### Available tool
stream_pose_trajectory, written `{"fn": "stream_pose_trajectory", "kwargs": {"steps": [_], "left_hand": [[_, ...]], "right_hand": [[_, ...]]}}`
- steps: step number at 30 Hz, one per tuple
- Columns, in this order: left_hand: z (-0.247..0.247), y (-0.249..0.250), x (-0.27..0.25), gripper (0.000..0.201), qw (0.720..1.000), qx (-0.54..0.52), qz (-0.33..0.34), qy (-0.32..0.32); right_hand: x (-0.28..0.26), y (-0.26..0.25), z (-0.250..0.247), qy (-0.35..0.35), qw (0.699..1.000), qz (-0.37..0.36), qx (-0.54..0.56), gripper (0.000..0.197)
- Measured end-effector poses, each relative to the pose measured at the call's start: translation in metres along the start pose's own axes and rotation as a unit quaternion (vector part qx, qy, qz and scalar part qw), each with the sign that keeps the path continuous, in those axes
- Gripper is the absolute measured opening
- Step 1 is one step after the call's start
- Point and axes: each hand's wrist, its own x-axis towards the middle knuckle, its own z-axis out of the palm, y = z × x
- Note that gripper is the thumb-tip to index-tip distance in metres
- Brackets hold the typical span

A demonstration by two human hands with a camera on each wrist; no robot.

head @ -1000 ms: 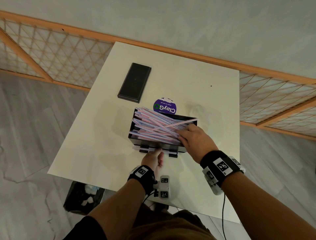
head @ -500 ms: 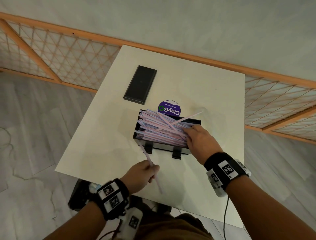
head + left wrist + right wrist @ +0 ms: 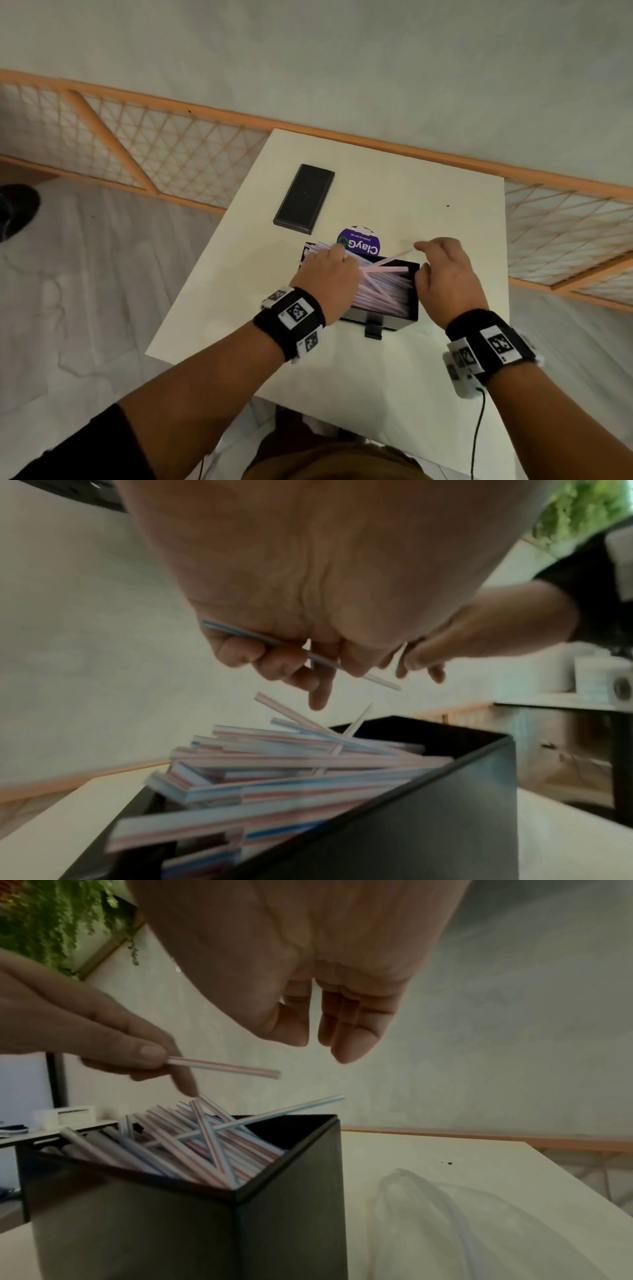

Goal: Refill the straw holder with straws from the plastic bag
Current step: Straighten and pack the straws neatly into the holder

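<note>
A black straw holder (image 3: 376, 317) stands on the white table (image 3: 411, 185), heaped with pink and blue striped straws (image 3: 383, 291). My left hand (image 3: 337, 255) hovers over its left part and pinches one striped straw (image 3: 260, 638) between thumb and fingers, just above the pile (image 3: 291, 777). That held straw (image 3: 222, 1066) also shows in the right wrist view. My right hand (image 3: 423, 258) is over the holder's right end, fingers relaxed and empty (image 3: 318, 1039). One loose straw (image 3: 291, 1110) juts up past the holder's rim (image 3: 287, 1153). A clear plastic bag (image 3: 462, 1226) lies flat on the table right of the holder.
A flat black rectangular lid (image 3: 305, 198) lies at the back left of the table. A round purple ClayGo sticker (image 3: 359, 241) sits just behind the holder. An orange lattice railing (image 3: 171, 154) runs behind the table, and the table's left edge (image 3: 205, 267) drops to grey floor.
My left hand has come up from the table's front edge with one straw to above the holder's left part. My right hand has lifted off the straw pile and opened at the right end.
</note>
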Motion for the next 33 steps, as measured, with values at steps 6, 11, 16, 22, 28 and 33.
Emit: {"fn": "stream_pose_trajectory", "kwargs": {"steps": [6, 11, 16, 22, 28, 33], "left_hand": [[0.022, 0.007, 0.034, 0.019, 0.998, 0.017, 0.061, -0.004], [0.038, 0.008, 0.032, 0.023, 0.996, -0.025, 0.088, 0.006], [0.042, -0.002, 0.03, 0.03, 0.992, -0.066, 0.109, 0.01], [0.039, -0.019, 0.018, 0.047, 0.987, -0.092, 0.084, 0.101], [0.052, -0.043, 0.014, 0.069, 0.99, -0.136, -0.038, 0.032], [0.073, -0.043, 0.009, 0.064, 0.974, -0.217, -0.069, 0.016]], "right_hand": [[0.016, 0.002, 0.016, -0.143, 0.988, 0.046, -0.012, 0.064], [0.015, 0.007, 0.031, -0.156, 0.986, 0.05, -0.004, 0.049], [0.008, 0.011, 0.04, -0.118, 0.991, -0.013, -0.056, 0.035], [0.003, 0.007, 0.034, -0.108, 0.981, -0.044, -0.154, 0.017], [-0.005, -0.002, 0.035, -0.197, 0.967, -0.074, -0.141, 0.04], [-0.005, -0.012, 0.03, -0.245, 0.943, -0.069, -0.212, 0.036]]}}
